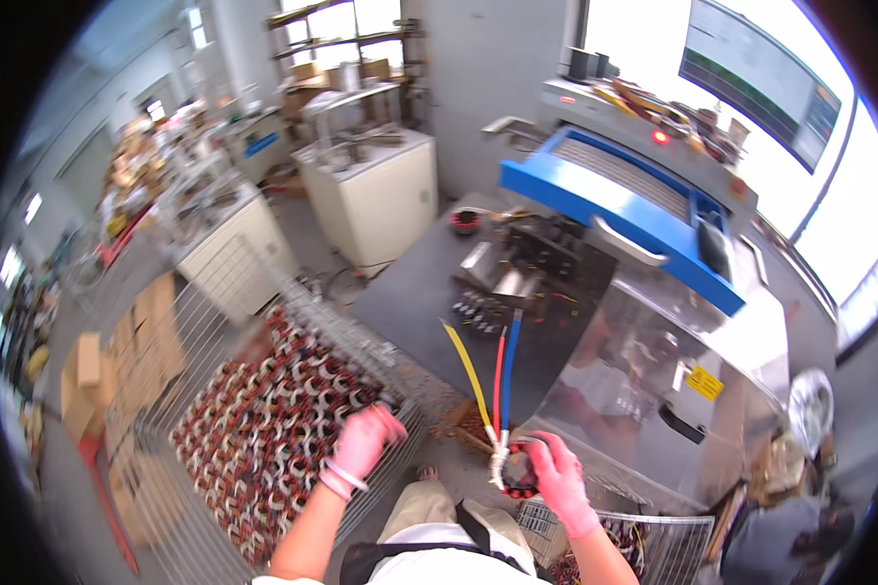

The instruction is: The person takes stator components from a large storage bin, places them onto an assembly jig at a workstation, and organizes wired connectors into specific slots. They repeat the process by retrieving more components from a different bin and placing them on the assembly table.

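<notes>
My right hand (562,480), in a pink glove, grips a round motor stator (520,468) with a dark core and red-and-black windings. From its white-bound lead end, a yellow wire (470,369), a red wire (498,382) and a blue wire (508,375) stretch away over the dark table. My left hand (366,441), gloved in pink too, hovers by the near right rim of a wire basket (400,458). Its fingers are loosely bent and slightly apart, with nothing visible in them. Rows of stators with white and dark red parts (273,429) fill that basket.
A fixture with metal blocks (517,268) stands on the dark table (400,302), near another stator (464,222). Beyond are a blue-framed machine (615,200) and a clear cover (644,390). A second wire basket (673,536) is at lower right; cardboard boxes (146,341) stand left.
</notes>
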Available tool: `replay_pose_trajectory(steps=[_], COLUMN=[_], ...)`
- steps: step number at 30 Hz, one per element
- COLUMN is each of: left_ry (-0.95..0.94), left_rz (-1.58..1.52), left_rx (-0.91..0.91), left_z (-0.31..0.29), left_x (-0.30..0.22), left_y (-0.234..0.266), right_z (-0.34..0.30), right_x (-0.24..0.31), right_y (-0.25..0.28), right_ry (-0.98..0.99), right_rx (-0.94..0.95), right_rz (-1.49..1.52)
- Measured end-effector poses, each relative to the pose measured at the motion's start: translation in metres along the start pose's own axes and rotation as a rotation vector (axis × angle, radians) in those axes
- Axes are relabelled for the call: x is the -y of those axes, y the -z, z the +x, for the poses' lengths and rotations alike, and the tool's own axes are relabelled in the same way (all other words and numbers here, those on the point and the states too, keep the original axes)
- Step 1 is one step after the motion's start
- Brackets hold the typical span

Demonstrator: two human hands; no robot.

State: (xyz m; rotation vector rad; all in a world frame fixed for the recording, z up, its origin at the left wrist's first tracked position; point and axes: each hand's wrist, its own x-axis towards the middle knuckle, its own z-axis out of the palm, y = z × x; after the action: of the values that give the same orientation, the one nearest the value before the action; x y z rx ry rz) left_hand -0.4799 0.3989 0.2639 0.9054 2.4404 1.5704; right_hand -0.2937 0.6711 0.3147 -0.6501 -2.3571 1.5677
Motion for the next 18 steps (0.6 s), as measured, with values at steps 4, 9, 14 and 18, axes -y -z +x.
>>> replay_pose_trajectory(steps=[4,9,14,18], left_ry=[0.065,0.366,0.527,0.47], left_rz=[0.448,-0.569,-0.764,-0.797], left_rx=[0.589,0.205,0.192,-0.046], left_z=[0.018,0.13,0.236,0.25], left_x=[-0.015,-0.042,-0.021,0.025], left_y=[-0.047,-0.031,-0.027,-0.009], right_z=[0.039,0.078,0.132,0.2], right_x=[0.016,0.021,0.045,0.026], right_y=[-0.002,-0.038,-0.078,-0.094], right_ry=[-0.086,-0.018,0.061,0.173], right_rx=[0.023,-0.063,-0.069,-0.148], right_rz=[0.039,-0.159,-0.365,-0.612])
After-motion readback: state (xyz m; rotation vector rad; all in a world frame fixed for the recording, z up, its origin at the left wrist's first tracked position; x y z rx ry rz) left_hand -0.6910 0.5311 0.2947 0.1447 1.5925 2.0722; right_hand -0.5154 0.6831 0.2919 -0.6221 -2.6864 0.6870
